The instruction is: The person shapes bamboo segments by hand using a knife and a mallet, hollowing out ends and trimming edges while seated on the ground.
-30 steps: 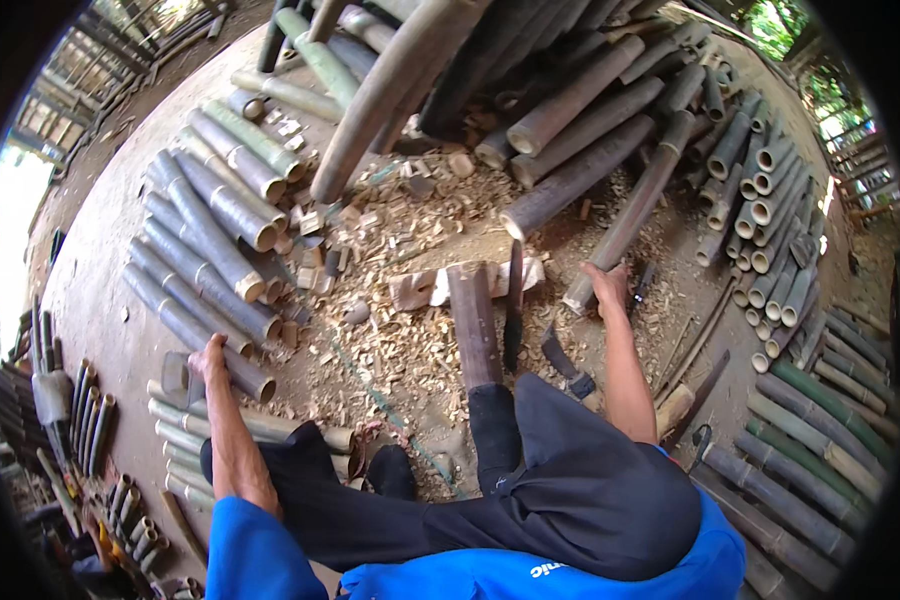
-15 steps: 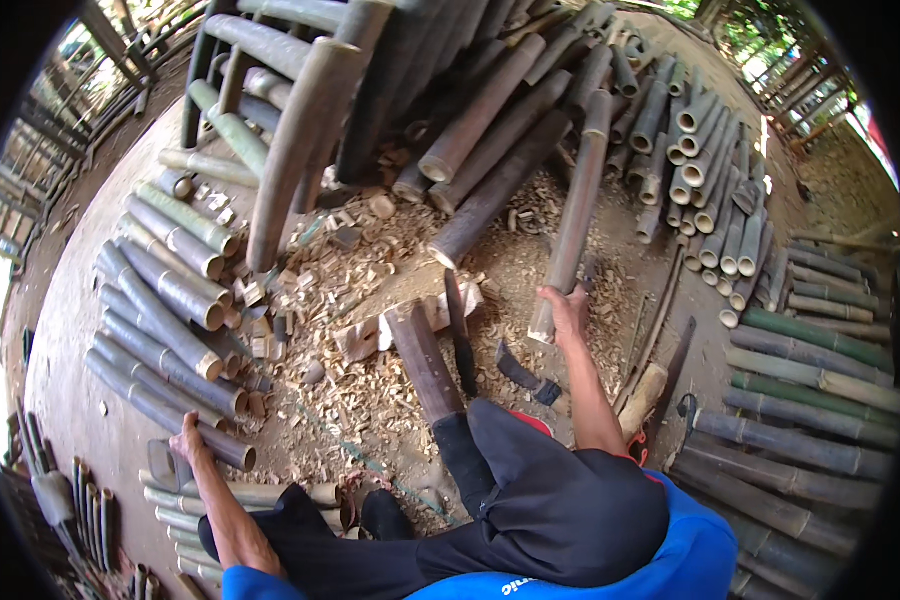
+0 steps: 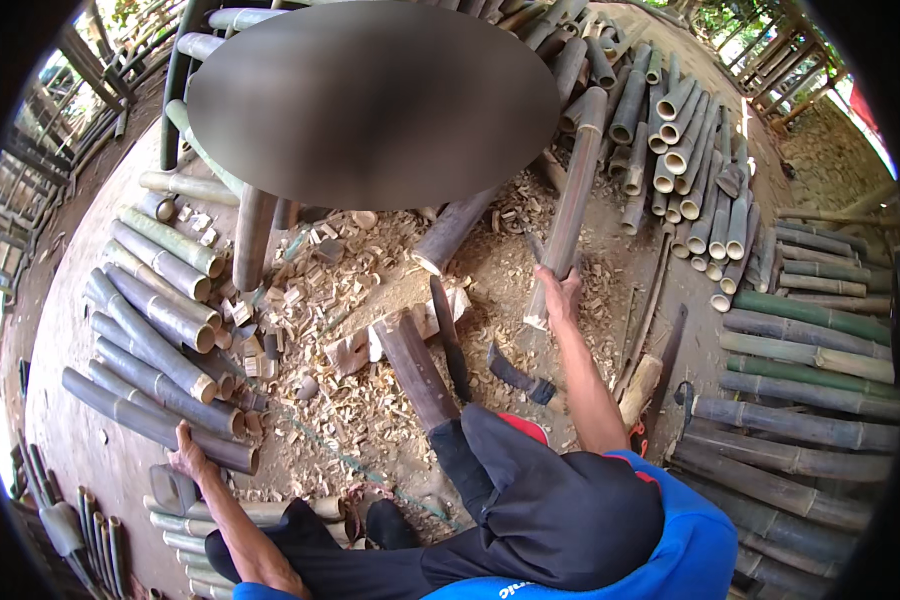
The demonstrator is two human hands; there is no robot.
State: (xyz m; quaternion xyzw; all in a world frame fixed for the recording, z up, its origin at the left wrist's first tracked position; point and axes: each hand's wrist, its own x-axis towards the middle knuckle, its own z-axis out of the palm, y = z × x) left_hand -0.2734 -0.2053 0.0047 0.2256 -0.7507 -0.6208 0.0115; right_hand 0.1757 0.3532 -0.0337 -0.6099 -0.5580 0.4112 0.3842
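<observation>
My right hand is wrapped round the lower part of a long brownish bamboo tube, whose pale cut end points toward me. A thin grey piece shows beside that tube just above my fingers; I cannot tell what it is. At the left, my left hand grips a dark bamboo tube near its right end, along the edge of a row of similar tubes. Between my hands, a short bamboo piece lies against a pale wood block. A dark flat blade lies beside it.
Wood chips cover the ground ahead. A dark curved tool and a saw lie at my right. Bamboo stacks stand at the far right and near right. A blurred patch hides the far middle.
The bamboo tube in my left hand has slid a little to the left, and the hand has gone with it. My right hand still holds its tube. The view has shifted slightly.
</observation>
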